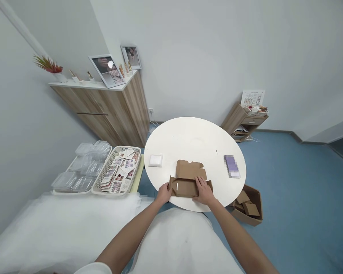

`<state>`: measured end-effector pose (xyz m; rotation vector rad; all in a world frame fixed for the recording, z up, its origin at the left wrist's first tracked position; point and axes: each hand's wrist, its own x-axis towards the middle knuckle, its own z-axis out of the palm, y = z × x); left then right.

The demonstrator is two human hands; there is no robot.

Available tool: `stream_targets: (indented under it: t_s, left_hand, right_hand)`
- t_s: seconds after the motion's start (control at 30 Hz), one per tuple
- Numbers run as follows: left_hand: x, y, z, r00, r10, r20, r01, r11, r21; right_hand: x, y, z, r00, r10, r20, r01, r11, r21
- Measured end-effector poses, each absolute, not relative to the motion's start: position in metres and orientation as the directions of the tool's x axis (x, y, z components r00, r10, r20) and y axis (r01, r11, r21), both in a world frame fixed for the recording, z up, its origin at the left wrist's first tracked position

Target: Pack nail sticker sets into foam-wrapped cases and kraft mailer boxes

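The white round table (188,137) fills the middle, with a wood-grain cabinet (131,102) beyond its far left edge and a small wooden stand (231,116) beyond its far right edge. By its left edge a white basket (110,193) holds printed cards (128,164), next to stacked clear plastic cases (82,167); an open carton (247,220) sits on the floor below its near right edge. At the table's near edge lies an opened cardboard box (185,187), its lid folded back toward the far edge, between the two hands. The left hand (164,192) has curled fingers gripping the box's left end; the right hand (203,190) lies over its right part, thumb and fingers apart. Flanking the box, well apart from it, are a pixelated purple pack (231,166) near the table's right edge and a smaller white packet (155,160) near its left.
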<state>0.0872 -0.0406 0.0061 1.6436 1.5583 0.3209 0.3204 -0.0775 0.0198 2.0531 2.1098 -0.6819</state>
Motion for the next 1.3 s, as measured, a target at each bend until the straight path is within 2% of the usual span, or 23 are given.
stream_targets:
  t_s: [0.13,0.3,0.47,0.73,1.03,1.3]
  left_hand:
    - [0.088,-0.045,0.014,0.206,0.922,-0.328,0.704,0.093,0.704]
    - [0.1,-0.056,0.024,0.343,0.897,-0.279,0.687,-0.037,0.726]
    - [0.106,-0.061,0.031,0.341,0.902,-0.266,0.777,-0.111,0.62]
    - [0.096,-0.059,0.039,0.511,0.803,-0.307,0.817,-0.343,0.464]
    - [0.097,-0.061,0.04,0.534,0.761,-0.369,0.825,-0.374,0.423]
    - [0.099,-0.056,0.04,0.512,0.776,-0.367,0.843,-0.375,0.385]
  right_hand:
    - [0.315,-0.076,0.026,-0.061,0.912,-0.407,0.979,-0.025,-0.203]
    - [0.304,-0.074,0.035,-0.045,0.886,-0.462,0.984,-0.04,-0.174]
    - [0.302,-0.075,0.037,-0.065,0.867,-0.494,0.982,-0.033,-0.186]
    - [0.308,-0.079,0.037,-0.143,0.841,-0.522,0.974,0.025,-0.226]
    - [0.307,-0.074,0.038,-0.113,0.829,-0.548,0.97,-0.028,-0.242]
    - [0.3,-0.078,0.033,-0.158,0.853,-0.497,0.969,0.037,-0.244]
